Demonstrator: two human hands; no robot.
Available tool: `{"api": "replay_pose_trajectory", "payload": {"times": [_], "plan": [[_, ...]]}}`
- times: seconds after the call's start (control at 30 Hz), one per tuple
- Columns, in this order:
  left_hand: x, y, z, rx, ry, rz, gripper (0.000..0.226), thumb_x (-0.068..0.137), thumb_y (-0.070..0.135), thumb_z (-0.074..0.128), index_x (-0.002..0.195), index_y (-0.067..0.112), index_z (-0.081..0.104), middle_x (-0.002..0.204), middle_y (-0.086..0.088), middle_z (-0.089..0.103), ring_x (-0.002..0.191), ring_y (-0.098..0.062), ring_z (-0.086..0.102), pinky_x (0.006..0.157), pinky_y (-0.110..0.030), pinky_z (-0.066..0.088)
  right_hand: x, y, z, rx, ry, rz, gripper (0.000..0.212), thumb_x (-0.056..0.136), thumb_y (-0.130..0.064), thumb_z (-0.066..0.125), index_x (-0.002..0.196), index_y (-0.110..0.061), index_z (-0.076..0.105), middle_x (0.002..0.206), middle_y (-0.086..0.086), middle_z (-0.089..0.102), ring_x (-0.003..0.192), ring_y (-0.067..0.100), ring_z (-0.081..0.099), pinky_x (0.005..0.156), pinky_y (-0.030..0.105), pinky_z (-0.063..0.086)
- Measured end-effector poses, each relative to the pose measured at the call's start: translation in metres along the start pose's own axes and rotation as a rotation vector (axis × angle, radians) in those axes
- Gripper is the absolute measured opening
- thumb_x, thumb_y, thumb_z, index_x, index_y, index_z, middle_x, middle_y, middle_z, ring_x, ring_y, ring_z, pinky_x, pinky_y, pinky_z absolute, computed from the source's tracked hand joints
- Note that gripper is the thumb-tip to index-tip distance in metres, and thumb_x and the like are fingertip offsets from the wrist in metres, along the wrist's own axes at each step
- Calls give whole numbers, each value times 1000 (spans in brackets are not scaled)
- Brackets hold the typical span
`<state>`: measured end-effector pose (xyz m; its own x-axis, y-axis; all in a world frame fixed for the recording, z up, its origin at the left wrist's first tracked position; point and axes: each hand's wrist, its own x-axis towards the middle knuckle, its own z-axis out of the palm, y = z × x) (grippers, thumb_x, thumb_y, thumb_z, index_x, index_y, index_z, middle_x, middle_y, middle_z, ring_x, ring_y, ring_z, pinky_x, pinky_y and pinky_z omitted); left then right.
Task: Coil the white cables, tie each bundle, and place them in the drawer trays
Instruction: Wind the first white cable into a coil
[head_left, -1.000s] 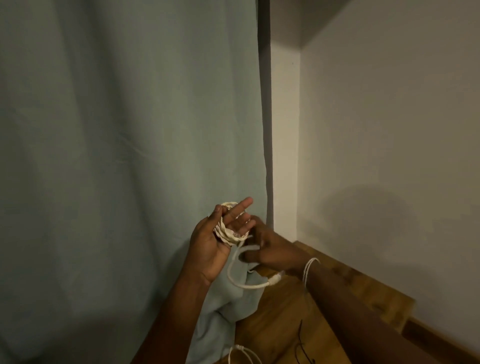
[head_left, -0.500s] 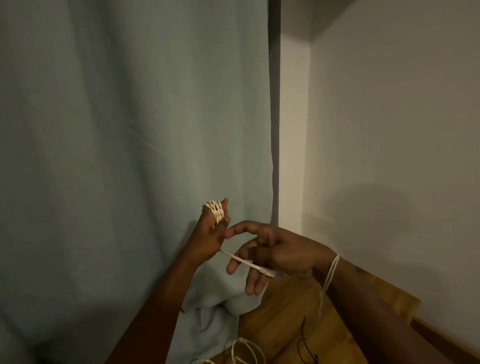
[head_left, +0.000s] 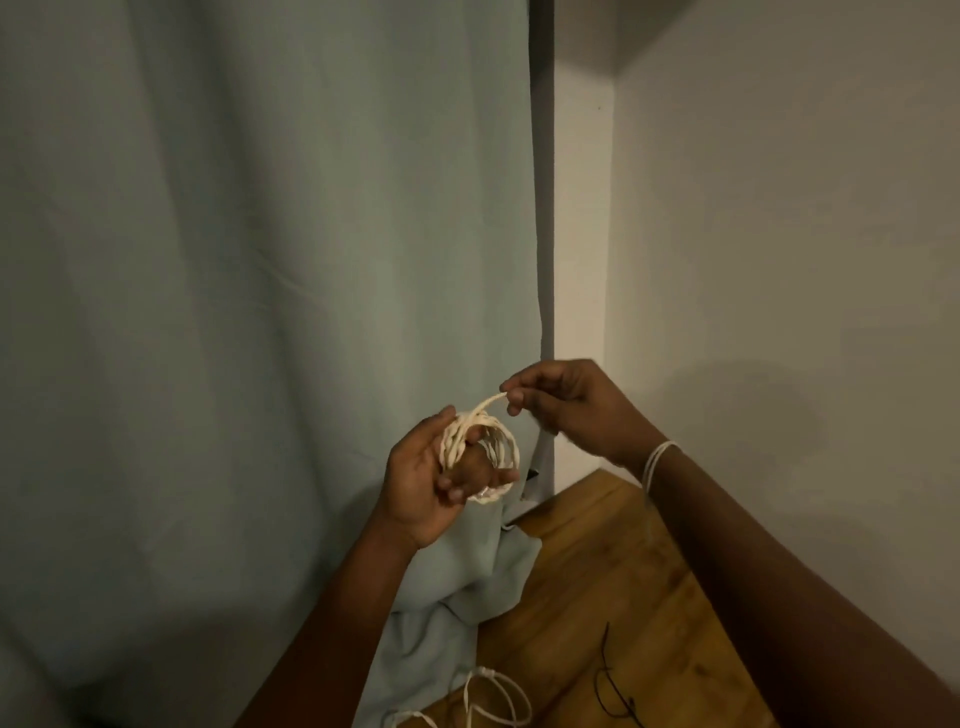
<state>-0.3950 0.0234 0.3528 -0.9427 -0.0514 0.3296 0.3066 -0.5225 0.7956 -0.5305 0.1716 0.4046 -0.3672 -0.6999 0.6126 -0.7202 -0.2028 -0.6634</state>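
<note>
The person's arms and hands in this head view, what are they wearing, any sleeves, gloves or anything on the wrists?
Both forearms are bare as far as the frame shows, with no sleeves in view and no gloves. The left hand shows no rings or wristband. The right hand has a thin white band looped a few times round its wrist.

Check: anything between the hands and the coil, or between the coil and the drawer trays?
Nothing between hands and coil: the left hand holds it, fingers through the loops, and the right hand pinches its free end. The drawer trays are out of view, so that path cannot be judged. Below lie a curtain and loose cables on the wood top.
</note>
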Motion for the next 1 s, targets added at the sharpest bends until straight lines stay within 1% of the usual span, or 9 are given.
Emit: {"api": "replay_pose_trajectory", "payload": {"times": [0.1, 0.23, 0.37, 0.47, 0.6, 0.67, 0.77, 0.87, 1.0], "plan": [[6, 6, 10, -23, 37, 72, 31, 91, 32, 47, 72, 8, 53, 35, 5, 34, 34, -9, 24, 65, -30, 54, -9, 12, 23, 215, 82, 70, 19, 97, -9, 60, 109, 0, 71, 94, 14, 74, 81, 21, 70, 70, 36, 60], [14, 5, 18, -79, 93, 118, 56, 101, 44, 32, 63, 9, 55, 34, 3, 32, 31, -8, 24, 56, -26, 49, -15, 9, 50, 439, 197, 203, 24, 104, -21, 47, 104, -8, 67, 100, 17, 72, 89, 26, 70, 72, 38, 59], [21, -1, 16, 3, 149, 129, 59, 103, 42, 28, 91, 1, 69, 36, 3, 37, 31, -6, 30, 51, -22, 41, -20, 2, 69, 358, 354, 223, 42, 107, -39, 32, 111, -17, 67, 98, 1, 74, 90, 11, 71, 74, 22, 57], [22, -6, 23, 194, 366, 197, 55, 102, 36, 36, 57, 15, 58, 38, 1, 40, 32, -10, 33, 44, -23, 32, -16, 5, 79, 250, 394, 100, 38, 106, -37, 36, 113, -15, 66, 97, 1, 72, 93, 12, 70, 83, 24, 58], [31, -12, 43, 438, 822, 337, 43, 101, 33, 44, 67, 11, 58, 52, -3, 51, 42, -13, 48, 47, -24, 42, -9, 9, 84, 185, 387, 65, 39, 107, -31, 35, 104, -8, 66, 82, 7, 70, 73, 13, 68, 68, 22, 55], [33, -15, 47, 499, 930, 420, 43, 102, 35, 43, 69, 12, 61, 59, -4, 59, 52, -16, 58, 56, -29, 52, -6, 10, 86, 159, 381, 49, 38, 108, -26, 35, 100, -3, 65, 79, 9, 67, 69, 10, 65, 65, 20, 53], [33, -20, 45, 579, 984, 493, 48, 103, 37, 39, 72, 12, 64, 63, -3, 63, 59, -16, 64, 63, -32, 56, -2, 11, 88, 60, 362, 14, 37, 108, -23, 36, 93, -3, 64, 72, 2, 63, 65, 5, 61, 62, 16, 49], [29, -26, 27, 564, 1001, 454, 49, 104, 39, 38, 86, 3, 65, 69, -6, 64, 58, -13, 63, 58, -28, 54, -2, 16, 93, -109, 387, 5, 31, 107, -25, 41, 93, -12, 65, 70, -7, 61, 63, 3, 60, 61, 15, 46], [24, -21, 8, 414, 798, 139, 38, 103, 29, 42, 79, 10, 63, 62, -4, 59, 52, -10, 58, 55, -24, 52, -6, 27, 83, -253, 468, 3, 28, 102, -25, 51, 90, -7, 70, 75, -1, 68, 64, 4, 61, 62, 23, 48]]}}
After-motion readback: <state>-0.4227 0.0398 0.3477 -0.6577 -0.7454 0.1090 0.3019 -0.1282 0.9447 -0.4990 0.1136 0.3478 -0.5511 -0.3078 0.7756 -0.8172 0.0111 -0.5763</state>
